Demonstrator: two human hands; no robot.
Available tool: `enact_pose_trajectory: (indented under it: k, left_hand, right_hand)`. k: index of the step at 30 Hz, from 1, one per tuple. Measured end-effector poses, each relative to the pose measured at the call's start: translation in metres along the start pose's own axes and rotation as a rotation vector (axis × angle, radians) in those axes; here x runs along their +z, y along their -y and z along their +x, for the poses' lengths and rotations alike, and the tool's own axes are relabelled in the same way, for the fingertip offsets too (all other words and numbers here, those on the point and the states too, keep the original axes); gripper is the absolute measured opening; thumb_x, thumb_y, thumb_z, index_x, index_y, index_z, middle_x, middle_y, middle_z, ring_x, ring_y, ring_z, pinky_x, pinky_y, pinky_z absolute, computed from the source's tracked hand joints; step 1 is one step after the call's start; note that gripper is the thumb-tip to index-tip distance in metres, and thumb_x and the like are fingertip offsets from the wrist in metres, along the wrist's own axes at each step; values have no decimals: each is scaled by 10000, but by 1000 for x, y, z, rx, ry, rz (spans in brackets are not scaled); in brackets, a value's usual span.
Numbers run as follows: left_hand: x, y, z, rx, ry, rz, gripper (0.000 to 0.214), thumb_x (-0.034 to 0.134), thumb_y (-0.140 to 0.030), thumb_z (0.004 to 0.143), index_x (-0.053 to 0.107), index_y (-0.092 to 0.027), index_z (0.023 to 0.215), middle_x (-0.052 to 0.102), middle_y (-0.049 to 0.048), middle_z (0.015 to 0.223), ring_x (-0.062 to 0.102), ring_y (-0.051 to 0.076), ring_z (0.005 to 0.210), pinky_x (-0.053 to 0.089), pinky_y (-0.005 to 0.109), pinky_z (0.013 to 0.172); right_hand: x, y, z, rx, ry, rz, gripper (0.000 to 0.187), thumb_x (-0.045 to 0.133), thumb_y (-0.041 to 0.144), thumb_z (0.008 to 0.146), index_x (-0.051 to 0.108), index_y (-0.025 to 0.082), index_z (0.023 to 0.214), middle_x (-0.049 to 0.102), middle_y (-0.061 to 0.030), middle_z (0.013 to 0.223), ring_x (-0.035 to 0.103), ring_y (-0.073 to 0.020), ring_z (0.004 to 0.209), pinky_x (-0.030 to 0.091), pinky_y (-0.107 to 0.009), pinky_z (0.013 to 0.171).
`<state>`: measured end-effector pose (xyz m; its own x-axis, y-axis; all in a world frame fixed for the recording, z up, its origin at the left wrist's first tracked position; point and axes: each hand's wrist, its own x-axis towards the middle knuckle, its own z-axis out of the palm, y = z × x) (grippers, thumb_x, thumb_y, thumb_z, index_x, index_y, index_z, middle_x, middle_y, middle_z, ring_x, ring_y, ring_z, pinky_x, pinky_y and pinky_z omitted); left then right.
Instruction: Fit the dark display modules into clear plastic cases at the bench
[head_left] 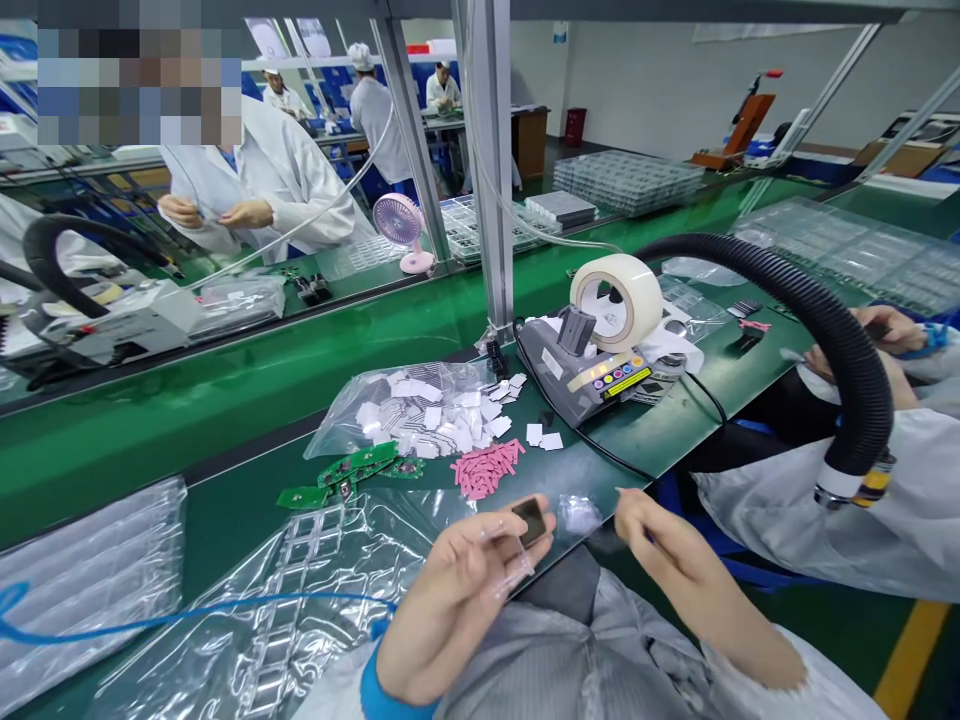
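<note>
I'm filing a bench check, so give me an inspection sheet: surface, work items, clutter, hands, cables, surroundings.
Surface: dark-green benchtop, partly covered.
Work items: small dark square part in the left hand; pink strips piled nearby.
Clutter: white pieces in and beside a clear bag; green circuit boards; tape roll by a grey machine.
Hands: left hand grips the part; right hand has fingers drawn together, contents unclear.
Cables: blue cord reaches toward the left wrist; black cable near the machine.
Surroundings: black hose at right; pink fan and co-workers beyond.
</note>
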<state>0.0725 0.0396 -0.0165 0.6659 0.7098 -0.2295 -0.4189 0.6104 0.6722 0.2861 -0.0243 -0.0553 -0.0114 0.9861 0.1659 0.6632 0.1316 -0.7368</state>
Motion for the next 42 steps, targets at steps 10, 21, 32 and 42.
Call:
enact_pose_trajectory:
  k: [10, 21, 32, 42]
  left_hand:
    - [11, 8, -6, 111, 123, 1366, 352, 629, -429, 756, 650, -256, 1063, 376, 131, 1443, 388, 329, 1300, 414, 505, 1009]
    - [14, 4, -6, 163, 280, 1285, 403, 678, -358, 730, 645, -224, 1109, 137, 119, 1548, 246, 336, 1373, 306, 491, 1084]
    - [24, 24, -3, -16, 360, -147, 388, 777, -544, 511, 772, -223, 729, 639, 130, 1129, 583, 312, 1068, 420, 451, 943]
    - [16, 12, -13, 39, 374, 48, 330, 762, -479, 589, 766, -256, 832, 612, 95, 1117, 578, 260, 1032, 408, 401, 948]
  right_hand:
    - [-8, -2, 13, 14, 45, 57, 289, 435, 460, 903, 496, 236, 1075, 567, -51, 972, 554, -189, 905, 472, -313, 783]
    - [-13, 20, 17, -299, -9, 90, 343, 507, 538, 864, 596, 229, 982, 607, -42, 879, 569, -201, 837, 367, -452, 925]
    - [5, 41, 19, -490, -225, 381, 354, 449, 537, 883, 592, 256, 1044, 532, -30, 905, 559, -165, 864, 386, -426, 978]
    - [-9, 54, 11, -408, -251, 280, 272, 494, 475, 894, 540, 226, 991, 566, -29, 862, 576, -176, 821, 384, -439, 962]
